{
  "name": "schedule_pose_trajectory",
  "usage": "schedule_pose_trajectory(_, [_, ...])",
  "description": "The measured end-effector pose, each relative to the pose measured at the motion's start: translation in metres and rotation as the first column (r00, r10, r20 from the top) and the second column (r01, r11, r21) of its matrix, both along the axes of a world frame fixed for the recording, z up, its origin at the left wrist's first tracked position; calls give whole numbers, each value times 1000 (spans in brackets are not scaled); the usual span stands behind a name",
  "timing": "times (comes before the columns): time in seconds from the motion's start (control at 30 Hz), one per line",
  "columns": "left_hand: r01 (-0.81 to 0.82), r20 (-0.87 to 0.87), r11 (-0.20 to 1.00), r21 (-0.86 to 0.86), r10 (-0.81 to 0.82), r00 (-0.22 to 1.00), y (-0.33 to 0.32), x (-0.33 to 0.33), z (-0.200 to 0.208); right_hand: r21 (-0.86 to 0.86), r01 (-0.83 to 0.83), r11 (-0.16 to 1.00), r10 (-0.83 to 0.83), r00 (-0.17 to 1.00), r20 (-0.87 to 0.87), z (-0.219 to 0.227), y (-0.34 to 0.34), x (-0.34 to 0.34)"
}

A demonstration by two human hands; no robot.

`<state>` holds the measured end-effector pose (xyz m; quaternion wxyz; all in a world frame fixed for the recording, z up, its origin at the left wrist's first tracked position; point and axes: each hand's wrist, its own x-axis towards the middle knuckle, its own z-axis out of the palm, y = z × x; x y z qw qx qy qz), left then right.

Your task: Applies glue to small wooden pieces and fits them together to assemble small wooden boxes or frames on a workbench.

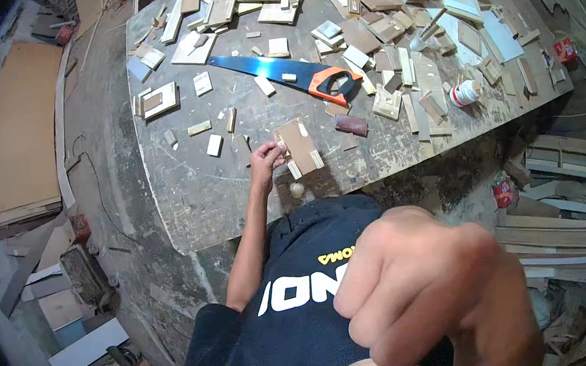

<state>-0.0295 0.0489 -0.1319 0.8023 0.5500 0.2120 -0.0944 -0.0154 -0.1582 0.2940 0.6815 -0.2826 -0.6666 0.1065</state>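
At the near edge of the workbench, my left hand (267,158) pinches a small pale wood piece at the left side of a thin brown board (297,145). Small pale wood blocks (316,159) sit along the board's near end and upper right corner. My right hand (425,284) is raised close to the camera, large and slightly blurred, with its fingers curled in. What it may hold is hidden. Beyond the board lies a handsaw (333,83) with an orange and black handle. To the board's right rests a dark reddish-brown block (351,126).
Wood offcuts (369,28) are heaped over the far and right parts of the workbench (196,181). A white bottle (465,93) lies near its right edge. Large brown sheets (23,129) stand at left; planks (559,237) are stacked on the floor at right.
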Motion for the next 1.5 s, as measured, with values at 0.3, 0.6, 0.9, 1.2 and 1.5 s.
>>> schedule_pose_trajectory(0.3, [7,33,1000,-15,-6,999,6,-3,2,-1,25,1000,-24,930,-367,-6,2,-31])
schedule_pose_trajectory(0.6, [-69,62,997,-34,71,996,9,-7,-5,-83,44,996,-61,975,-215,-15,-3,1])
schedule_pose_trajectory(0.9, [-48,186,994,94,30,982,8,9,4,-876,418,240,-918,390,-65,-274,-35,75])
schedule_pose_trajectory(1.2, [31,283,977,213,-92,955,5,35,-9,-941,279,189,-846,533,-12,-403,-15,98])
schedule_pose_trajectory(1.5, [72,266,872,484,-225,937,14,50,-2,-865,487,125,-919,386,85,-456,2,104])
